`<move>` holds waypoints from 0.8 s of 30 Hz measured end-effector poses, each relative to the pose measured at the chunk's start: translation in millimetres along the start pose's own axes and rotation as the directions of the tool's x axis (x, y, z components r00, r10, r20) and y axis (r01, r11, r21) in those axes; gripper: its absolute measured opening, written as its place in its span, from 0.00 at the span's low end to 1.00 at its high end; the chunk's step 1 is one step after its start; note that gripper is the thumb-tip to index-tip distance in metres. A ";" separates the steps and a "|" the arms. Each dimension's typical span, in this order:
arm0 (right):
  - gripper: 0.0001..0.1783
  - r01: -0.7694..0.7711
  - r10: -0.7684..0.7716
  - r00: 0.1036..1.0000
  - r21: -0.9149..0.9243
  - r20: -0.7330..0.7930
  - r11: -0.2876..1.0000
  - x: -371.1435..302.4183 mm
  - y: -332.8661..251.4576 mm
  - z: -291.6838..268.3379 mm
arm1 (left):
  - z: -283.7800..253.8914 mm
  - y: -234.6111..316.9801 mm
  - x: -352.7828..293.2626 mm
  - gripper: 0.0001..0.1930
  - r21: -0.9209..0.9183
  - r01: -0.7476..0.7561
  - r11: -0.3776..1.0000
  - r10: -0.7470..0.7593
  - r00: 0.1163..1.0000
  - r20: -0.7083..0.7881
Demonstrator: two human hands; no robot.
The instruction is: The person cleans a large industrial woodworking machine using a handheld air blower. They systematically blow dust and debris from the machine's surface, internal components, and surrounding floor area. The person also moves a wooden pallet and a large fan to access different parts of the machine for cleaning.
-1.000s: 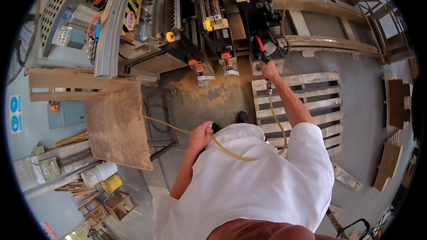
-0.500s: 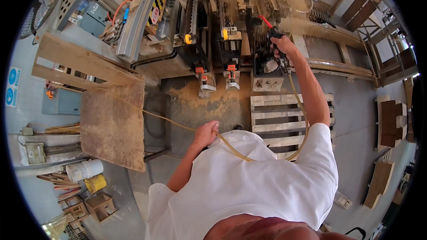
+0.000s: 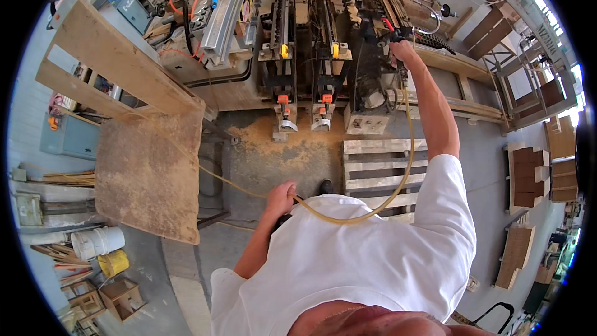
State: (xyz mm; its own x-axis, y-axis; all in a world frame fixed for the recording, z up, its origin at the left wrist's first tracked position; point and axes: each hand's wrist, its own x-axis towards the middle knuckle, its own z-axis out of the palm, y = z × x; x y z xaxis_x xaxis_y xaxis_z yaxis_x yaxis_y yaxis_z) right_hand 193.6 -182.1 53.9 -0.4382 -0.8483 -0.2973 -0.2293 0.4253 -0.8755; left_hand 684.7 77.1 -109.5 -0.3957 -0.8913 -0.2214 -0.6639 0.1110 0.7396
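At the end of my outstretched arm, my right hand (image 3: 403,53) is wrapped round a black air blow gun (image 3: 397,36) with a red part pointing up and away. It is held over the right side of a dusty machine (image 3: 368,81). From below the gun a yellowish air hose (image 3: 407,149) loops down in front of my white shirt. The hose runs through my left hand (image 3: 281,198), which is closed on it at waist height, then on toward the left. Clamps with orange and yellow parts (image 3: 284,101) stand on the machine's front, left of the gun.
A board-topped stand (image 3: 149,174) is at my left. Sawdust (image 3: 267,143) covers the floor before the machine. A slatted pallet (image 3: 379,163) lies near my feet on the right. Long wooden rails (image 3: 460,68) extend right of the machine. Buckets (image 3: 98,242) stand at lower left.
The cloud of blown dust around the machine's far side is gone. My right hand with the blow gun has shifted slightly right and farther away. My left hand keeps hold of the hose.
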 end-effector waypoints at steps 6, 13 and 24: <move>0.16 0.243 -0.265 0.962 -0.667 0.071 0.704 49.6 10.6 -8.7 | -12.9 -17.8 -0.8 0.12 0.035 0.047 0.998 -0.048 0.998 0.033; 0.08 0.365 -0.321 0.852 -0.909 0.413 -0.202 58.2 20.2 -43.2 | -1.2 -24.6 17.0 0.12 0.021 0.039 0.999 -0.041 0.997 0.069; 0.08 0.165 -0.268 0.962 -0.902 0.058 0.398 126.1 -11.9 -64.7 | 27.5 26.6 75.5 0.11 0.093 0.043 0.995 -0.039 0.998 -0.044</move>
State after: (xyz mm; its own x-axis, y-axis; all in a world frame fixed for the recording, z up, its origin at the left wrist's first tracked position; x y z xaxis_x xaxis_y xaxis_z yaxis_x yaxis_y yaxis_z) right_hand 84.9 -273.8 51.5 -0.3094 -0.9481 -0.0733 -0.9481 0.3135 -0.0537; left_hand 619.7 24.8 -124.0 -0.3413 -0.9134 -0.2217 -0.7364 0.1133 0.6670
